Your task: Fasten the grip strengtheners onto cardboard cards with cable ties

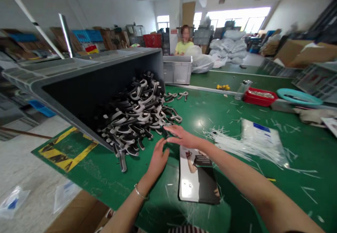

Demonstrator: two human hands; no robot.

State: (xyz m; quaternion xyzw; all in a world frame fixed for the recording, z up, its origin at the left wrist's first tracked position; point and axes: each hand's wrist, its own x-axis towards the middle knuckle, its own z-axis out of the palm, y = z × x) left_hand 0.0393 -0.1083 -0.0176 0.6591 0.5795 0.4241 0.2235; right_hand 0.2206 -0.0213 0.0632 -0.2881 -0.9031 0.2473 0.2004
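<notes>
A heap of grey-and-black hand grip exercisers [142, 115] spills from a tipped grey crate [86, 62] onto the green table. At the heap's near right edge my right hand [183, 136] reaches leftward, fingers stretched out and apart. Its fingertips are beside a dark handle; whether they touch it I cannot tell. My left hand [158, 157] is just below, its fingers extended close to the right fingertips and its thumb apart, with nothing seen in it. Under my right forearm lies a stack of printed cards [197, 178], partly covered by the arm.
White zip ties [231, 145] lie scattered right of the cards, by a clear plastic bag [263, 138]. Farther back are a red tray [259, 98], a turquoise ring-shaped lid [298, 96] and a grey bin [177, 71]. A person in yellow [183, 46] is beyond the table.
</notes>
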